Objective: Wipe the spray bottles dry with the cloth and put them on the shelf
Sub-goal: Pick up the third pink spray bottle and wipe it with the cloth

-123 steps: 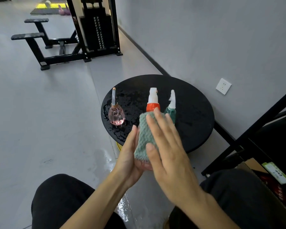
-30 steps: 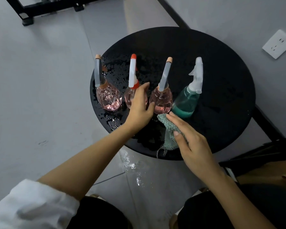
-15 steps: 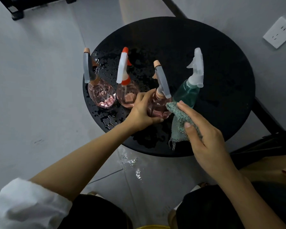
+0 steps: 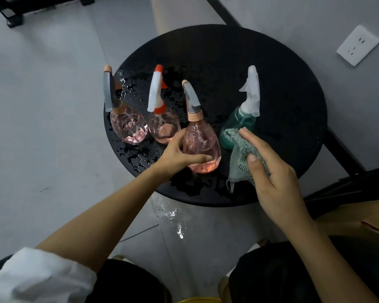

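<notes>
The left hand (image 4: 177,158) curls around a pink spray bottle (image 4: 202,147) standing near 6 o'clock on the wet worktop (image 4: 282,84). At the bottle's 3 o'clock, the right hand (image 4: 274,178) clutches the cloth (image 4: 239,154) beside the teal bottle (image 4: 239,123).

head cam | above, facing steeply down | close over round table (image 4: 282,95) | edges seemingly warped

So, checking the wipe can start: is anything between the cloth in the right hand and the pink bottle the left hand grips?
Nothing visible does. Only a strip of the round black table separates the grey-green woven cloth from the clear pink grey-triggered spray bottle; the teal spray bottle stands behind the cloth, not between.
</notes>
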`<state>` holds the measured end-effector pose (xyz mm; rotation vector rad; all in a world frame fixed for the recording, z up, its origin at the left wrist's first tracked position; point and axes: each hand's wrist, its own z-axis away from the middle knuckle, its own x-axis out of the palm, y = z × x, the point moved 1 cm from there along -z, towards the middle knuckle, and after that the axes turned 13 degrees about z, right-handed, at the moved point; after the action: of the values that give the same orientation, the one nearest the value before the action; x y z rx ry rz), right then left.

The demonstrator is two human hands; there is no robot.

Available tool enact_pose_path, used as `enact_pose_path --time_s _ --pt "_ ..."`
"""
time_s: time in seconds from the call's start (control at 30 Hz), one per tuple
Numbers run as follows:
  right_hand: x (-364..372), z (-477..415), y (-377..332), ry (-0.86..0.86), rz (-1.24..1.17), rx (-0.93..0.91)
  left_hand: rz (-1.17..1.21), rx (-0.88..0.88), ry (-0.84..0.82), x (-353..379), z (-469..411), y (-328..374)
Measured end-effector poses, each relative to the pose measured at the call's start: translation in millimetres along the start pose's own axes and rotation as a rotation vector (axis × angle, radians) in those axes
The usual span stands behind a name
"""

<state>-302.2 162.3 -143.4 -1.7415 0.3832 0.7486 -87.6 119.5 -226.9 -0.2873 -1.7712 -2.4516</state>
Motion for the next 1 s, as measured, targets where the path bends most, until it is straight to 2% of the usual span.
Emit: enact_pose_path --time_s 0.17,0.27,0.6,0.8,1.0 --pt "-8 -4 -27 0.052 -0.001 -0.079 0.282 -0.11 -0.069 13 51 12" --pt "-11 -4 -50 0.06 0.03 -0.155 0.384 -0.095 -0.122 24 78 26" --pt "-23 32 -119 -0.14 0.164 -0.238 0.423 -0.018 -0.154 53 145 88" --pt "-37 78 -153 -0.094 0.293 -0.298 0.577 -0.002 -0.069 60 172 112" --pt "-41 60 -174 -0.052 0.195 -0.214 0.544 0.0 -0.075 80 196 108"
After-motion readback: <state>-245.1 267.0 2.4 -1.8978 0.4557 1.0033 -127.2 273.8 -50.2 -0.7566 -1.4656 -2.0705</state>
